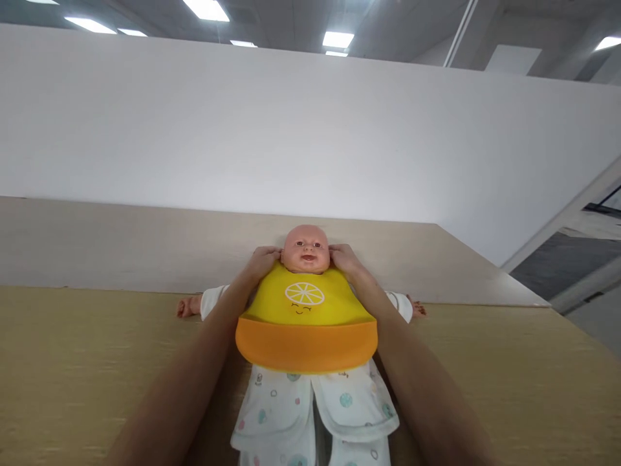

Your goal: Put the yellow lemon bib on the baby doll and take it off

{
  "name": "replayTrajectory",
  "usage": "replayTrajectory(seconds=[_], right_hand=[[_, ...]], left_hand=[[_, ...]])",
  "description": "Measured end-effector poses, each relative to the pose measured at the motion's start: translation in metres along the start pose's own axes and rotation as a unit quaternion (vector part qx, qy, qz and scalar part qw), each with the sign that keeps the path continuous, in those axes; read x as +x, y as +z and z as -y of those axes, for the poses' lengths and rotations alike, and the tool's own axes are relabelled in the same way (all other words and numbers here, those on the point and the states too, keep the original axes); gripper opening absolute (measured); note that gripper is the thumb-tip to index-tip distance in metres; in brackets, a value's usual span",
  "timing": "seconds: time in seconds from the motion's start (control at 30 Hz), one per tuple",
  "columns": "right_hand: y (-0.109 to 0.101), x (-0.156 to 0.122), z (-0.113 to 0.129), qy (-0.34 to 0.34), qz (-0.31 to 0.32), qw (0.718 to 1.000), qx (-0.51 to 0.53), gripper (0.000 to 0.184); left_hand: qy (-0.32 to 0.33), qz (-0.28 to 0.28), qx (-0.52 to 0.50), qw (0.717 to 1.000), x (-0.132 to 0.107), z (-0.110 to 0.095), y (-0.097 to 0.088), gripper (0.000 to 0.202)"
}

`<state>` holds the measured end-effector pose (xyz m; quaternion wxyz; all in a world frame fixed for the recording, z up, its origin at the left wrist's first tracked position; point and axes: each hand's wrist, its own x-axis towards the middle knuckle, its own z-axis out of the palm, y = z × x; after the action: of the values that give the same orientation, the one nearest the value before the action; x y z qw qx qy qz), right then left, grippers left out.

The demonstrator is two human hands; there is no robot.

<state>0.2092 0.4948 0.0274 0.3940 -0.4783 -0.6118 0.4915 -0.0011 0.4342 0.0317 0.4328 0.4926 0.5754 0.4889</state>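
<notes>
A baby doll (305, 247) lies on its back on the table, in white patterned clothes, arms spread. A yellow bib (305, 317) with an orange pocket and a lemon-slice print covers its chest. My left hand (263, 259) is at the doll's neck on the left, fingers curled round the bib's neck strap. On the other side of the neck, my right hand (343, 257) is curled the same way on the strap. The strap ends behind the neck are hidden.
The doll rests on a yellowish mat (72, 362) over a pale wooden table (121, 239). A white wall (291, 129) stands behind the table. The table's right edge drops to a grey floor (572, 259).
</notes>
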Motion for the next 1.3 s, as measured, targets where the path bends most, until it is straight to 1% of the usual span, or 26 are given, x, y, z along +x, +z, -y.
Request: replayTrajectory(seconds=[0.1, 0.2, 0.4, 0.5, 0.57, 0.63, 0.7, 0.77, 0.83, 0.9, 1.0, 1.07, 1.13, 1.2, 1.3], right_hand=[[0.002, 0.004, -0.005, 0.027, -0.001, 0.999, 0.019, 0.014], [0.002, 0.005, -0.006, 0.022, -0.018, 1.000, -0.001, 0.013], [0.003, 0.003, 0.000, 0.035, -0.044, 0.998, -0.032, 0.014], [0.002, -0.002, 0.002, 0.044, -0.047, 0.998, -0.027, 0.012], [0.001, -0.008, 0.002, 0.048, -0.048, 0.998, -0.017, 0.010], [-0.002, -0.018, 0.004, 0.056, -0.066, 0.996, -0.005, 0.007], [-0.006, -0.032, 0.008, 0.068, -0.088, 0.994, -0.005, 0.007], [-0.011, -0.048, 0.016, 0.077, -0.083, 0.993, -0.015, 0.007], [-0.018, -0.066, 0.026, 0.076, -0.052, 0.996, -0.017, 0.006], [-0.023, -0.083, 0.035, 0.069, -0.025, 0.997, -0.011, 0.006], [-0.028, -0.099, 0.040, 0.079, -0.002, 0.997, -0.012, 0.008], [-0.028, -0.102, 0.036, 0.098, 0.007, 0.995, -0.001, 0.009], [-0.026, -0.099, 0.031, 0.107, 0.005, 0.994, 0.031, 0.011], [-0.024, -0.093, 0.028, 0.106, -0.012, 0.991, 0.075, 0.015], [-0.024, -0.081, 0.029, 0.098, -0.041, 0.987, 0.118, 0.016]], left_hand=[[0.028, -0.001, 0.064, 0.998, 0.003, 0.004, -0.002, 0.029], [0.048, 0.002, 0.112, 0.993, 0.004, 0.004, -0.003, 0.033], [0.028, -0.011, 0.140, 0.990, 0.004, 0.006, -0.004, 0.032], [0.018, -0.006, 0.122, 0.992, 0.004, 0.006, -0.005, 0.029], [0.004, -0.001, 0.091, 0.996, 0.002, 0.005, -0.006, 0.024], [-0.026, 0.020, 0.026, 0.999, -0.004, 0.002, -0.007, 0.022], [-0.062, 0.050, -0.051, 0.996, -0.014, -0.004, -0.007, 0.025], [-0.078, 0.063, -0.095, 0.990, -0.025, -0.011, -0.009, 0.028], [-0.069, 0.052, -0.088, 0.992, -0.036, -0.017, -0.012, 0.028], [-0.054, 0.040, -0.058, 0.996, -0.047, -0.022, -0.017, 0.026], [-0.056, 0.038, -0.019, 0.998, -0.063, -0.023, -0.025, 0.022], [-0.064, 0.050, -0.028, 0.996, -0.071, -0.022, -0.029, 0.022], [-0.077, 0.055, -0.056, 0.994, -0.076, -0.023, -0.030, 0.022], [-0.093, 0.040, -0.087, 0.991, -0.079, -0.026, -0.029, 0.022], [-0.107, 0.014, -0.135, 0.985, -0.078, -0.033, -0.024, 0.021]])
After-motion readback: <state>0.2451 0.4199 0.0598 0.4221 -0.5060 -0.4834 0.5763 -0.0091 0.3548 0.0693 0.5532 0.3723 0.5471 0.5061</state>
